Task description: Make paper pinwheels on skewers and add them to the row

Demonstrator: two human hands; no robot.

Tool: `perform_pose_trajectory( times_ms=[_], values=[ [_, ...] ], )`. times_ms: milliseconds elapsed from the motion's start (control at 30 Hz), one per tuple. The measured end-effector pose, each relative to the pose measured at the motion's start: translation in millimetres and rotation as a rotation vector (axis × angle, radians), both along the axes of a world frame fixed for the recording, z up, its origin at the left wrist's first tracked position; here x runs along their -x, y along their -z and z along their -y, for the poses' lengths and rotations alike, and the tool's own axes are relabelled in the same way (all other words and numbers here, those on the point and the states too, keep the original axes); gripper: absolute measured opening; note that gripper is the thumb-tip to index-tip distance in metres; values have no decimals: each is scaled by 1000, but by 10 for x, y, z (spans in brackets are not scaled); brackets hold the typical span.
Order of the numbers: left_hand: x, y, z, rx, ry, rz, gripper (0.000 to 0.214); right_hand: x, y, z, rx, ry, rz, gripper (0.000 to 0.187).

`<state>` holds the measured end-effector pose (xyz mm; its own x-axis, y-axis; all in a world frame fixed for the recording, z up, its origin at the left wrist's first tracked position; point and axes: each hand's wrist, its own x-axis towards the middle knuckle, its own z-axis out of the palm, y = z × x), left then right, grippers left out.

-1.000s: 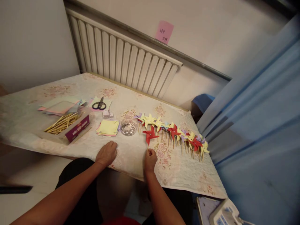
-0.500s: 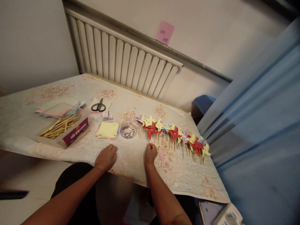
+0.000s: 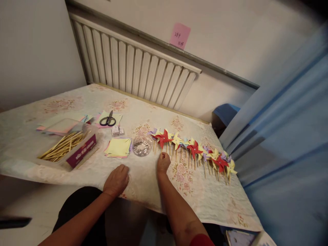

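Observation:
My right hand [image 3: 163, 162] is closed around the stick of a red paper pinwheel [image 3: 163, 138]. The pinwheel's head lies among the left end of a long row of pinwheels [image 3: 195, 149] in yellow, red, purple and blue, all on thin wooden sticks. Resting on the tablecloth near the front edge, my left hand [image 3: 117, 180] has its fingers curled, with nothing seen in them. Just beyond it lies a stack of square papers [image 3: 118, 147], yellow on top. Right of the stack stands a round clear dish [image 3: 142, 146] with small shiny pieces.
On the left is a clear plastic box [image 3: 93, 143] of wooden sticks [image 3: 64, 147]. Black-handled scissors [image 3: 108, 121] lie on coloured paper, behind two small white boxes [image 3: 117, 131]. A radiator [image 3: 138, 61] lines the wall; a blue curtain [image 3: 287, 136] hangs at right.
My right hand has moved a little forward and left, bringing the red pinwheel up against the row's left end. The left hand stays in about the same place. The view has shifted slightly.

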<state>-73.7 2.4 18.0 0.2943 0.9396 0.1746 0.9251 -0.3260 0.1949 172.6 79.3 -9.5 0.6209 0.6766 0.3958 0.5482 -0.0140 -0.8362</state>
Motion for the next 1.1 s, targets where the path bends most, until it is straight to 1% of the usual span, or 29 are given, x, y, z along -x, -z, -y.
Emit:
perform_pose_trajectory(
  times_ms=[167, 367, 600, 800, 1100],
  values=[
    [-3, -19, 8, 9, 1, -45, 14, 28, 18, -131, 11, 22, 2, 20],
    [-1, -45, 13, 23, 9, -65, 14, 58, 3, -202, 36, 27, 14, 20],
    [-6, -36, 17, 17, 5, -60, 14, 65, -14, -228, 76, 33, 41, 17],
    [-6, -43, 23, -11, 22, -73, 14, 77, -39, -221, 127, 47, 70, 18],
    [-2, -45, 28, -13, 27, -68, 15, 101, -65, -219, 173, 57, 108, 19]
  ],
)
